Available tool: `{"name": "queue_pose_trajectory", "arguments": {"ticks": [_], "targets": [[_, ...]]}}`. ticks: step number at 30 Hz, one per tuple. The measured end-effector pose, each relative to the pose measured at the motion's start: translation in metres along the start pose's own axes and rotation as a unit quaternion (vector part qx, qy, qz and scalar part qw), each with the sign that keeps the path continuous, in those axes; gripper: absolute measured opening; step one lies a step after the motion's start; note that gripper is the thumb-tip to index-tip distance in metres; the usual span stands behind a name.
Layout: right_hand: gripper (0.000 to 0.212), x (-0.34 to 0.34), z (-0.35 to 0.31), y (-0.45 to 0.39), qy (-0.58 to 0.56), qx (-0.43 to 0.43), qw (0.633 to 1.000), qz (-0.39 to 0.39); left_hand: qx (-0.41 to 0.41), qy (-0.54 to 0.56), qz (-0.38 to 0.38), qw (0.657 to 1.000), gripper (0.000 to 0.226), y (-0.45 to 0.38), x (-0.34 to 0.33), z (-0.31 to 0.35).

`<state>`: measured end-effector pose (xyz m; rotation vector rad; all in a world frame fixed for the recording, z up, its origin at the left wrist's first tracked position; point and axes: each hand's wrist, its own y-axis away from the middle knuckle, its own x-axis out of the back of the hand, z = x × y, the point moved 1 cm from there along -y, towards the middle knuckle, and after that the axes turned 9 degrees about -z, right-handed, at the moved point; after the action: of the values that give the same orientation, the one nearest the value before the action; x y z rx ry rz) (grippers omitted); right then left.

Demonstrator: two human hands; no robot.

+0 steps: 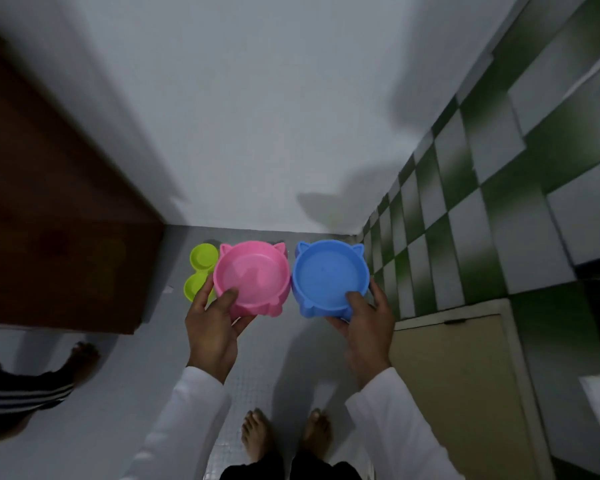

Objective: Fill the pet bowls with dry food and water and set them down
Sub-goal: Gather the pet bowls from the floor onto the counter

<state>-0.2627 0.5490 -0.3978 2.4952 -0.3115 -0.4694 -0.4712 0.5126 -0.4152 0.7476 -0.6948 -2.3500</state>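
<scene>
Hands grip two empty cat-eared bowls side by side above the floor (pixel 146 375): left hand (pixel 212 327) the pink bowl (pixel 252 277), right hand (pixel 369 322) the blue bowl (pixel 329 277), thumbs hooked inside the rims.

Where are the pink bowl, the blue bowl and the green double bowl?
pink bowl (pixel 253 273): head view, on its inner bottom.
blue bowl (pixel 328 271): head view, on its inner bottom.
green double bowl (pixel 203 256): head view, on its far cup, on the floor.

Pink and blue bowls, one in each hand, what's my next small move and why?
Probably carry both to the food or water. The pink bowl in the left hand and the blue bowl in the right hand both look empty, so setting them down by the green bowl seems premature.
</scene>
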Motion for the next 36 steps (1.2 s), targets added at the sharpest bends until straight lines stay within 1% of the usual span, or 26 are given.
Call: {"name": "queue_pose_trajectory", "arguments": {"ticks": [5,8,12,17,21,27,33,36], "targets": [[0.048,-0.012,-0.060,0.054,-0.015,0.036,0.999,-0.018,-0.015,0.018,-0.013,1.000,0.061,0.049,-0.024,0.047],[0.048,-0.014,-0.085,0.076,-0.021,0.048,0.998,-0.020,-0.028,0.019,-0.020,0.999,0.062,0.073,-0.036,0.065],[0.044,-0.014,-0.112,0.097,-0.027,0.070,0.997,-0.014,-0.050,0.022,-0.035,0.998,0.052,0.097,-0.054,0.087],[0.041,-0.009,-0.146,0.121,-0.052,0.103,0.993,-0.032,-0.072,0.036,-0.067,0.995,0.053,0.123,-0.078,0.107],[0.043,-0.002,-0.165,0.133,-0.053,0.122,0.991,-0.018,-0.083,0.036,-0.084,0.992,0.056,0.140,-0.093,0.115],[0.038,0.014,-0.184,0.160,-0.082,0.153,0.985,-0.006,-0.088,0.037,-0.106,0.990,0.055,0.168,-0.111,0.114],[0.050,0.039,-0.187,0.191,-0.115,0.199,0.972,0.042,-0.060,0.019,-0.178,0.982,0.057,0.190,-0.135,0.113],[0.047,0.051,-0.186,0.206,-0.109,0.226,0.965,0.078,-0.047,0.008,-0.205,0.978,0.058,0.198,-0.147,0.109]]}}
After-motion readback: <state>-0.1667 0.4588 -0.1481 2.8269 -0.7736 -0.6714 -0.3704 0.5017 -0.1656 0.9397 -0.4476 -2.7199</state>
